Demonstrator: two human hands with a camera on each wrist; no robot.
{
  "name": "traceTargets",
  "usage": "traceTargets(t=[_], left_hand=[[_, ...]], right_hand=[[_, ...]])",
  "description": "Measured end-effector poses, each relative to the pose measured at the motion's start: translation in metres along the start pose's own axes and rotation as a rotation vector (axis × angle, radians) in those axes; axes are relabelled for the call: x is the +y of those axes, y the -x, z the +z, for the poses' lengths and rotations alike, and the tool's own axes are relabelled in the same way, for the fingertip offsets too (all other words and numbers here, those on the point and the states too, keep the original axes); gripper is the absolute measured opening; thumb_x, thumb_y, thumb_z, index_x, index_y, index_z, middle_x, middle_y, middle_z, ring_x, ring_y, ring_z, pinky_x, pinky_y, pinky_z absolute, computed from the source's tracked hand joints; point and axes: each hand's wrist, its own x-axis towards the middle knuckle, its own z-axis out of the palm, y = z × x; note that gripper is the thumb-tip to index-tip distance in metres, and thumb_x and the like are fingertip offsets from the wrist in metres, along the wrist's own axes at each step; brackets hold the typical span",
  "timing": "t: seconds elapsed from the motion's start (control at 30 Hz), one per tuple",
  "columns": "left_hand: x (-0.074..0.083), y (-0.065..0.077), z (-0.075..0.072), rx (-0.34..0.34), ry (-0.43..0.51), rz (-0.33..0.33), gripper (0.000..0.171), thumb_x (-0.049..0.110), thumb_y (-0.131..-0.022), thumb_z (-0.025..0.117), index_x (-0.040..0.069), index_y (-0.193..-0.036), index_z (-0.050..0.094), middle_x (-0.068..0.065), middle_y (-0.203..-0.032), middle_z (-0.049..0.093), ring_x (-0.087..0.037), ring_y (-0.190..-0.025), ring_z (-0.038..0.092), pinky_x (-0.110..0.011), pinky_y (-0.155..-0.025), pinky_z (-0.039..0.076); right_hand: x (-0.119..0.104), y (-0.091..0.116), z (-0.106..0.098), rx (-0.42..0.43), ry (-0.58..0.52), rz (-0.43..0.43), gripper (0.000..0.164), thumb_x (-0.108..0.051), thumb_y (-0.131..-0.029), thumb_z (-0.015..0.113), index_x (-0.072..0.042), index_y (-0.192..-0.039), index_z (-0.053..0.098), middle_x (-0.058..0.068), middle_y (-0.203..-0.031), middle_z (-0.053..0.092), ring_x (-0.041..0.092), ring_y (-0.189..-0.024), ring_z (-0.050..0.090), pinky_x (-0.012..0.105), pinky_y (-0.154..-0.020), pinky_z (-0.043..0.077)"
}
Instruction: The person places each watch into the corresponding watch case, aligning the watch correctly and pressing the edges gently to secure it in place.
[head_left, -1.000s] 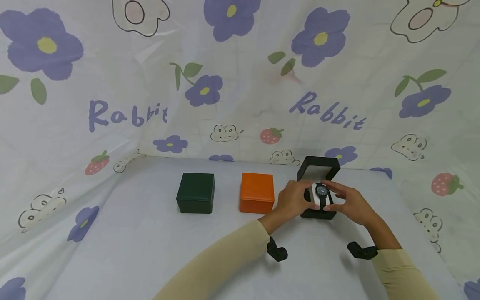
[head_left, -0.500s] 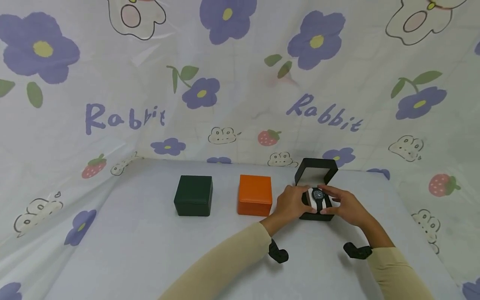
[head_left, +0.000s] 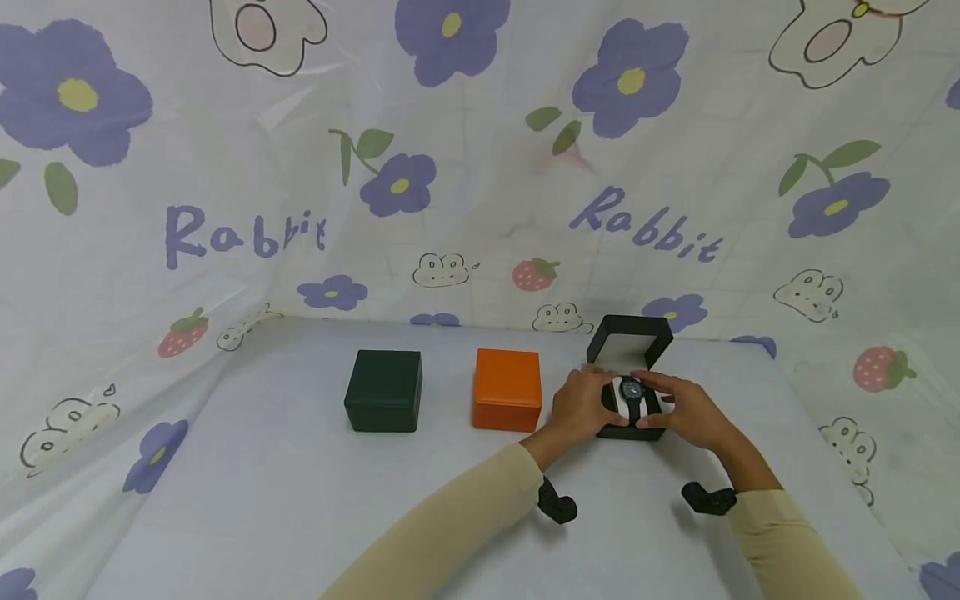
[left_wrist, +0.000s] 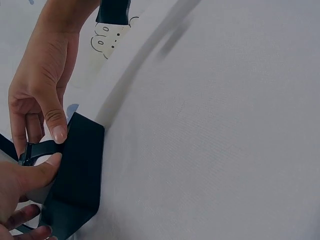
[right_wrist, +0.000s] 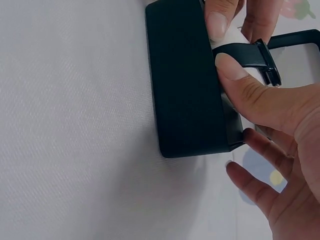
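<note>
A black wristwatch (head_left: 632, 390) is wrapped round a white watch cushion (head_left: 621, 402), which sits within the lower part of a black watch box (head_left: 619, 432). The box's lid (head_left: 630, 327) stands raised at the back. My left hand (head_left: 577, 407) pinches the cushion from the left, while my right hand (head_left: 692, 408) pinches it from the right. In the right wrist view both thumbs press close to the strap (right_wrist: 242, 54), just above the box's front wall (right_wrist: 187, 80). How deep the cushion lies in the box is partly hidden by the fingers.
Left of my hands, an orange box (head_left: 507, 388) and a dark green box (head_left: 384, 390) stand closed in a row on the white tabletop (head_left: 300, 500). Behind the table hangs a patterned sheet (head_left: 480, 183). Dark wrist mounts (head_left: 557, 501) sit by both cuffs.
Both hands keep hold of the cushion and appear slightly lower against the box. The view has shifted a little, so everything sits slightly further left. The other two boxes have not been moved.
</note>
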Motion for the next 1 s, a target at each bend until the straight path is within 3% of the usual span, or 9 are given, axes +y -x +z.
traceTargets(t=[0.27,0.67,1.0], left_hand=[[-0.001,-0.002,0.002,-0.014,0.02,-0.008,0.074,0.043,-0.072,0.092,0.022,-0.138,0.066,0.0,-0.13,0.059,-0.013,-0.11,0.057,-0.025,-0.08,0.055],[-0.004,-0.001,0.001,-0.023,0.033,-0.003,0.071,0.04,-0.077,0.089,0.022,-0.141,0.063,0.0,-0.132,0.058,-0.014,-0.114,0.058,-0.024,-0.087,0.056],[-0.004,0.002,0.001,-0.013,0.029,0.001,0.067,0.038,-0.079,0.088,0.021,-0.139,0.064,0.0,-0.133,0.056,-0.013,-0.115,0.057,-0.022,-0.083,0.056]], right_hand=[[0.002,0.004,-0.004,-0.045,-0.049,-0.041,0.076,-0.01,-0.085,0.082,0.003,-0.151,0.044,0.029,-0.149,0.046,0.052,-0.135,0.042,0.065,-0.098,0.049],[0.007,0.006,0.002,0.019,-0.07,-0.021,0.071,-0.005,-0.084,0.082,0.001,-0.147,0.05,0.027,-0.148,0.049,0.052,-0.134,0.044,0.062,-0.094,0.053],[0.008,0.008,0.008,0.029,-0.062,-0.037,0.064,0.0,-0.089,0.075,0.003,-0.147,0.049,0.028,-0.148,0.048,0.05,-0.133,0.045,0.058,-0.091,0.056]])
